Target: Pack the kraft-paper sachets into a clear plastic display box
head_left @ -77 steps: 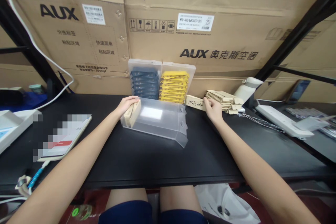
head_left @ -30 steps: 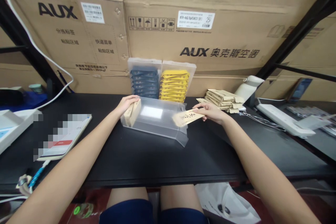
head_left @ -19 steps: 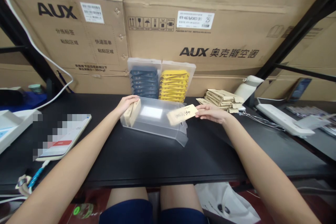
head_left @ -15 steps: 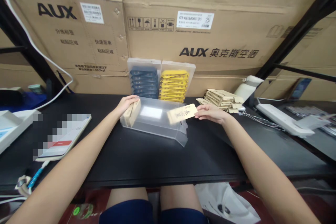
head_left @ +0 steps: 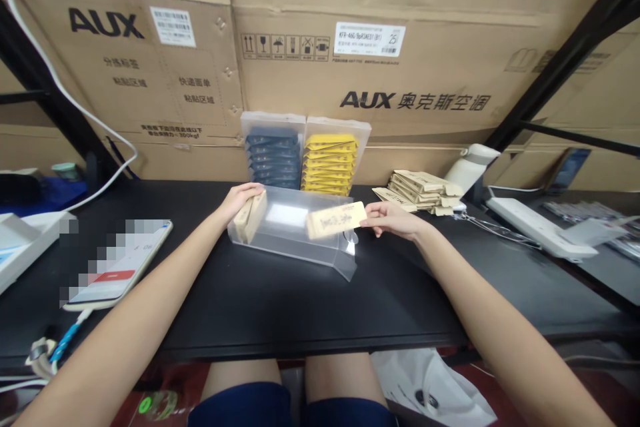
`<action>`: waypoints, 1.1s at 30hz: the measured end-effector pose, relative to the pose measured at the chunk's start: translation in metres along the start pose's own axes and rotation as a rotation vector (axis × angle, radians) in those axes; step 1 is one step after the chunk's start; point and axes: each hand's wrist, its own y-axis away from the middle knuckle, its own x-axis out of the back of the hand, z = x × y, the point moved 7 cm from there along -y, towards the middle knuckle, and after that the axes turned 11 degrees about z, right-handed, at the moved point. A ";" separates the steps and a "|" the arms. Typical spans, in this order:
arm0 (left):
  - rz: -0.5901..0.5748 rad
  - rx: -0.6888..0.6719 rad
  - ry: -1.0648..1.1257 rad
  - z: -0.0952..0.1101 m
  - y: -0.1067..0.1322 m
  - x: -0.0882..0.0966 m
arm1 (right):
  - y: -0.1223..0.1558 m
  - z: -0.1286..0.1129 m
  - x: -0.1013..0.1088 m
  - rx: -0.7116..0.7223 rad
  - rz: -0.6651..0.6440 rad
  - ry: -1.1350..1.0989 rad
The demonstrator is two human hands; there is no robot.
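Note:
A clear plastic box [head_left: 295,252] lies on the black table, its flap folded out at the right end. My left hand [head_left: 243,199] is closed around the box's left end, with fingertips at the top of several tan packets [head_left: 250,217] standing inside. My right hand [head_left: 389,219] pinches the right end of another tan paper packet [head_left: 337,219], printed with dark characters. This packet is tilted and sits over the right half of the box. Whether it touches the box I cannot tell.
Behind stand two upright clear boxes, one with blue packets [head_left: 273,157], one with yellow packets [head_left: 331,163]. A pile of tan packets [head_left: 425,190] and a pale bottle [head_left: 467,170] are at back right. A phone [head_left: 120,273] lies left; a white device [head_left: 543,228] lies right.
My right hand has moved a little left with the tan packet, bringing it further over the box. My left hand keeps its place at the box's left end.

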 end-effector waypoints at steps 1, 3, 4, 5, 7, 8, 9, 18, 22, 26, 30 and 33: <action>-0.001 0.001 -0.001 0.000 0.000 0.000 | 0.000 -0.001 -0.005 0.026 -0.002 0.009; 0.001 0.002 -0.006 0.001 0.001 0.000 | -0.001 -0.003 -0.014 0.060 0.014 0.024; 0.004 0.003 -0.008 0.001 0.002 0.000 | -0.002 -0.002 -0.017 0.065 0.031 0.025; 0.006 0.004 -0.008 0.002 0.002 0.000 | -0.002 -0.002 -0.021 0.062 0.044 0.017; 0.007 0.004 -0.003 0.002 0.003 -0.001 | -0.002 0.000 -0.027 0.050 0.054 -0.011; 0.007 0.001 -0.003 0.003 0.003 -0.001 | -0.002 0.000 -0.030 0.048 0.057 -0.034; 0.010 -0.004 -0.005 0.004 0.004 -0.001 | -0.002 0.000 -0.032 0.053 0.059 -0.066; 0.038 -0.032 -0.023 0.009 0.009 -0.004 | -0.010 0.000 -0.035 0.145 0.060 -0.281; 0.054 -0.054 -0.042 0.014 0.014 -0.007 | -0.008 -0.002 -0.036 0.154 0.106 -0.243; 0.032 -0.060 -0.073 0.016 0.017 -0.011 | -0.003 -0.007 -0.040 0.168 0.123 -0.177; -0.011 -0.051 -0.077 0.015 0.021 -0.016 | -0.002 -0.007 -0.041 0.187 0.144 -0.099; -0.090 -0.040 -0.054 0.016 0.025 -0.024 | -0.005 -0.005 -0.041 0.194 0.159 -0.055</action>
